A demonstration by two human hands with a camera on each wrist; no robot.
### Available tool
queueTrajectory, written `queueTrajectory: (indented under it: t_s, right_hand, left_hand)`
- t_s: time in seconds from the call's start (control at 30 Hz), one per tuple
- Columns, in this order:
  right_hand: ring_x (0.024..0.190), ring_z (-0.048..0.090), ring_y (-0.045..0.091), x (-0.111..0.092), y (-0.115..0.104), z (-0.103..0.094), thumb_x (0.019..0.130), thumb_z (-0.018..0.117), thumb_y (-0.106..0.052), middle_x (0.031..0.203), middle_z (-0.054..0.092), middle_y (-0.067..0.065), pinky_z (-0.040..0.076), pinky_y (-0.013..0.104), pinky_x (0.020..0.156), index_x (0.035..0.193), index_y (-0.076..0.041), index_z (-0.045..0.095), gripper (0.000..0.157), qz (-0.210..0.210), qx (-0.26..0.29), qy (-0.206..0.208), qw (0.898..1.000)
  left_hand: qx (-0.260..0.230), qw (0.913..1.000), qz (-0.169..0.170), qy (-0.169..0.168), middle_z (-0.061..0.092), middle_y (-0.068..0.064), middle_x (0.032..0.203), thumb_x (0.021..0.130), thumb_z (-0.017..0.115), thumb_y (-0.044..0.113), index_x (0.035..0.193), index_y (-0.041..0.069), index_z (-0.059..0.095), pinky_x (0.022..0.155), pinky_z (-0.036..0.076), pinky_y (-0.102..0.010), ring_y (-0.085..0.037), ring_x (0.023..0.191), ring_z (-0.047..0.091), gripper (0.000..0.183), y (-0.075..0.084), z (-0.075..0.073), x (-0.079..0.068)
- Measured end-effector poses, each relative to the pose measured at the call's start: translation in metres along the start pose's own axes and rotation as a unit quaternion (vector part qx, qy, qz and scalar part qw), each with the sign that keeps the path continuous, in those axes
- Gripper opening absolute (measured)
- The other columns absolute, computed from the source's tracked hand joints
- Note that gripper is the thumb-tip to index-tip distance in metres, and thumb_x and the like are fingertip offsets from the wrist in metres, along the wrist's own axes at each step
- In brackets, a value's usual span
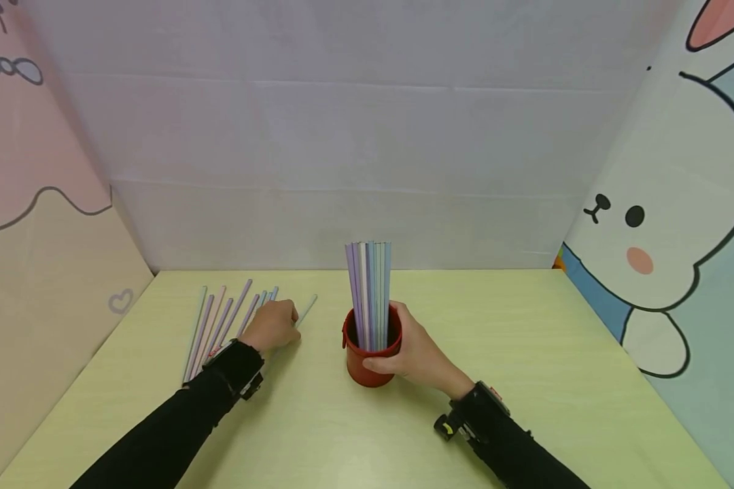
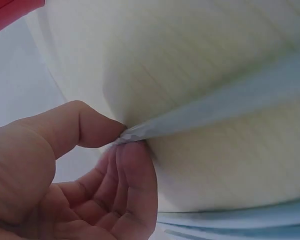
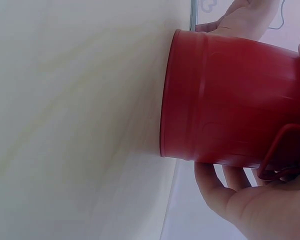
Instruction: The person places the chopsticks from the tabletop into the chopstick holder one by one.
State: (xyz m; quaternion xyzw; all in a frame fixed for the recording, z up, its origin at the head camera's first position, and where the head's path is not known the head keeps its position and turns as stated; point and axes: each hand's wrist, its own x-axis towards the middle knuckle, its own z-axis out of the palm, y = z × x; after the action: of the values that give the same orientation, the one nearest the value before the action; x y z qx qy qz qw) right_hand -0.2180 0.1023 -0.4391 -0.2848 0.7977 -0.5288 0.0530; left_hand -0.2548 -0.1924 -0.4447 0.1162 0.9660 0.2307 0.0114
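Observation:
In the head view my left hand (image 1: 272,327) pinches a pale blue straw (image 1: 307,310) between thumb and forefinger, at the right side of a group of loose straws (image 1: 202,331). The left wrist view shows the pinched straw (image 2: 205,112) slanting away from the fingertips over the table. My right hand (image 1: 417,356) grips a red metal bucket (image 1: 370,375) from its right side, thumb across the front. Purple, white, blue and greenish straws (image 1: 370,292) stand upright in the bucket. A wire handle (image 3: 282,150) hangs by the right palm in the right wrist view.
The loose straws lie side by side on the left of the pale wooden table (image 1: 526,353), some partly hidden behind the left hand and sleeve. A plain light cloth wall (image 1: 342,136) rises at the back. Cartoon-printed panels (image 1: 660,204) flank both sides.

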Motion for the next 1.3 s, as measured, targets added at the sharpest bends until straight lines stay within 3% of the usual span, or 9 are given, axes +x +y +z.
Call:
queueTrajectory:
  t_s: [0.17, 0.27, 0.37, 0.53, 0.7, 0.9, 1.07, 1.3]
  right_hand:
    - [0.113, 0.050, 0.015, -0.001, 0.002, 0.000, 0.073, 0.084, -0.028, 0.130, 0.047, -0.006, 0.051, 0.035, 0.087, 0.142, -0.023, 0.026, 0.090, -0.001, 0.004, -0.001, 1.000]
    - [0.113, 0.050, 0.014, -0.001, 0.002, 0.000, 0.073, 0.084, -0.028, 0.130, 0.047, -0.006, 0.051, 0.035, 0.087, 0.142, -0.024, 0.026, 0.091, 0.001, 0.003, -0.002, 1.000]
    - [0.112, 0.050, 0.015, 0.000, 0.001, 0.000, 0.072, 0.084, -0.029, 0.130, 0.047, -0.006, 0.051, 0.035, 0.087, 0.141, -0.024, 0.026, 0.090, 0.002, 0.000, 0.000, 1.000]
    - [0.113, 0.050, 0.015, 0.000, 0.002, 0.000, 0.073, 0.084, -0.030, 0.130, 0.047, -0.005, 0.050, 0.036, 0.088, 0.141, -0.023, 0.026, 0.090, 0.000, 0.000, 0.000, 1.000]
    - [0.113, 0.050, 0.015, -0.001, 0.000, 0.000, 0.073, 0.083, -0.027, 0.130, 0.047, -0.005, 0.050, 0.036, 0.088, 0.141, -0.023, 0.026, 0.089, 0.000, -0.001, -0.001, 1.000]
    - [0.114, 0.049, 0.024, -0.005, -0.022, -0.001, 0.075, 0.081, -0.014, 0.131, 0.047, 0.005, 0.050, 0.044, 0.089, 0.142, -0.010, 0.025, 0.087, -0.006, 0.014, -0.004, 1.000]
    - [0.115, 0.049, 0.030, -0.008, -0.037, -0.003, 0.076, 0.080, -0.010, 0.132, 0.046, 0.011, 0.049, 0.048, 0.090, 0.142, -0.004, 0.024, 0.087, -0.002, 0.017, -0.009, 1.000]
    - [0.114, 0.050, 0.030, -0.007, -0.038, -0.003, 0.075, 0.080, -0.009, 0.132, 0.047, 0.011, 0.049, 0.047, 0.090, 0.141, -0.004, 0.024, 0.086, 0.006, 0.014, -0.010, 1.000]
  left_hand:
    - [-0.037, 0.9992, 0.000, -0.014, 0.058, -0.001, 0.076, 0.074, 0.076, 0.010, 0.087, 0.004, 0.062, 0.064, 0.047, -0.033, -0.017, 0.067, 0.053, 0.020, -0.001, 0.010, 0.006]
    - [-0.073, 0.9972, 0.001, -0.012, 0.058, 0.000, 0.077, 0.075, 0.075, 0.014, 0.088, 0.007, 0.062, 0.062, 0.046, -0.031, -0.016, 0.067, 0.053, 0.020, 0.004, 0.008, 0.009]
    - [-0.103, 0.9943, 0.021, 0.018, 0.060, 0.000, 0.079, 0.077, 0.074, 0.016, 0.093, 0.009, 0.063, 0.063, 0.047, -0.032, -0.015, 0.069, 0.055, 0.021, 0.012, -0.004, 0.009]
    - [-0.149, 0.9837, 0.045, 0.089, 0.062, 0.001, 0.085, 0.080, 0.070, 0.017, 0.098, 0.013, 0.062, 0.069, 0.049, -0.034, -0.014, 0.076, 0.058, 0.020, 0.040, -0.038, 0.006]
    - [-0.198, 0.9623, 0.080, 0.169, 0.061, 0.002, 0.087, 0.081, 0.068, 0.013, 0.099, 0.016, 0.059, 0.071, 0.050, -0.032, -0.010, 0.077, 0.058, 0.020, 0.068, -0.065, -0.003]
    - [-0.241, 0.9292, 0.141, 0.242, 0.060, 0.003, 0.087, 0.081, 0.065, 0.007, 0.100, 0.014, 0.058, 0.071, 0.053, -0.026, -0.006, 0.076, 0.058, 0.021, 0.092, -0.073, -0.010]
    - [-0.277, 0.9035, 0.185, 0.270, 0.060, 0.004, 0.087, 0.081, 0.065, 0.002, 0.101, 0.013, 0.058, 0.070, 0.055, -0.025, -0.007, 0.077, 0.059, 0.023, 0.110, -0.075, -0.013]
    - [-0.310, 0.8830, 0.208, 0.285, 0.060, -0.005, 0.086, 0.081, 0.064, -0.007, 0.100, 0.003, 0.058, 0.070, 0.055, -0.030, -0.012, 0.078, 0.058, 0.022, 0.144, -0.090, -0.027]
